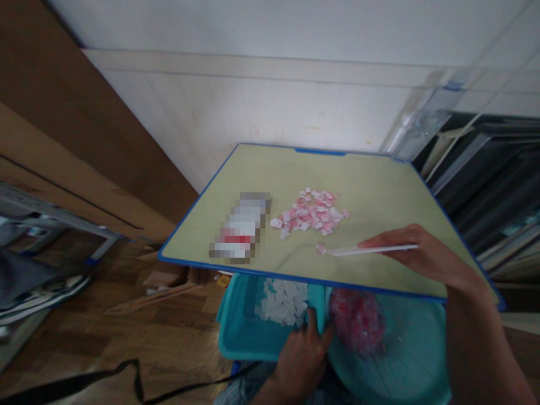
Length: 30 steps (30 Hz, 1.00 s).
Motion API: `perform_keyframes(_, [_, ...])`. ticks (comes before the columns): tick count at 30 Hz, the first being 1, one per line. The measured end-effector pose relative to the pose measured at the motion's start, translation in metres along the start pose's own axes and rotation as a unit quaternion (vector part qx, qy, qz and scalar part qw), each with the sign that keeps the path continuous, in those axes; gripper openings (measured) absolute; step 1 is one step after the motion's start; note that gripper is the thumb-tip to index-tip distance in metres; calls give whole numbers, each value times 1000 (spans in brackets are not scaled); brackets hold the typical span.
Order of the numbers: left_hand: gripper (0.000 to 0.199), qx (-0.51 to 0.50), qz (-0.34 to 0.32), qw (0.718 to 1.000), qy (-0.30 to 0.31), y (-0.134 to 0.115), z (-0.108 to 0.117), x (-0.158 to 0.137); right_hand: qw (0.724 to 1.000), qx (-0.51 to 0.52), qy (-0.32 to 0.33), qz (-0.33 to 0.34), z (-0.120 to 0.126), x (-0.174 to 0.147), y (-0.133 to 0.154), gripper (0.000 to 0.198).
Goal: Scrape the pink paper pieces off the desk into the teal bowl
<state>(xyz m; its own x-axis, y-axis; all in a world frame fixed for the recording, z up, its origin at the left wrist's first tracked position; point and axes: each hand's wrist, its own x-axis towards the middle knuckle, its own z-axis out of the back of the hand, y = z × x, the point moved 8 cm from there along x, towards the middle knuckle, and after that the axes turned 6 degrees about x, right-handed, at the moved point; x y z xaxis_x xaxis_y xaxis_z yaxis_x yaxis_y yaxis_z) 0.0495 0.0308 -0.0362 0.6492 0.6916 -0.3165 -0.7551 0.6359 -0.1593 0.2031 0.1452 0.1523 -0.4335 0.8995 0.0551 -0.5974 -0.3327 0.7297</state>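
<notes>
My right hand (415, 250) is closed on slim white tweezers (352, 251), held nearly level over the right part of the pale yellow-green folding table (253, 169). At the tweezers' tip is a small pink-and-white piece (320, 247); whether the tips pinch it, I cannot make out. Beyond it lies a loose heap of similar pieces (310, 211). Below the table edge my left hand (301, 354) grips the inner rim of a teal rectangular tray (242, 343), index finger and thumb on either side. Small white pieces (284, 304) lie in that tray.
A round teal basin (405, 365) with a clear bag of pink-red stuff (358, 320) adjoins the tray. A blurred-out flat object (240, 228) lies left on the table. A clear plastic bottle (430, 121) stands behind the right corner. Cardboard (169, 275) and a black strap (137, 379) are at left.
</notes>
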Motion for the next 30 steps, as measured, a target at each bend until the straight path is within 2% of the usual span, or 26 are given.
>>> perform_keyframes(3, [56,-5,1,1000,2,0,0,0,999,-20,-17,-27,6,0,-3,29])
perform_keyframes(9, [54,-7,3,1000,1,1,-1,0,998,-27,-35,-38,14,-8,-13,26])
perform_keyframes(14, [53,-6,0,1000,-2,0,0,0,996,-29,-35,-83,17,-15,-19,32])
perform_keyframes(17, [52,-4,1,1000,-1,0,0,0,996,-32,-12,-80,15,-17,-19,32])
perform_keyframes(23, [50,-1,5,1000,-2,1,0,0,994,-21,-16,-104,19,-26,-25,34])
perform_keyframes(27, [51,0,2,1000,2,1,1,0,991,-19,-42,-123,25,-34,-26,37])
perform_keyframes(30, [52,4,4,1000,-1,1,2,0,993,-21,-30,-116,25,-38,-24,36])
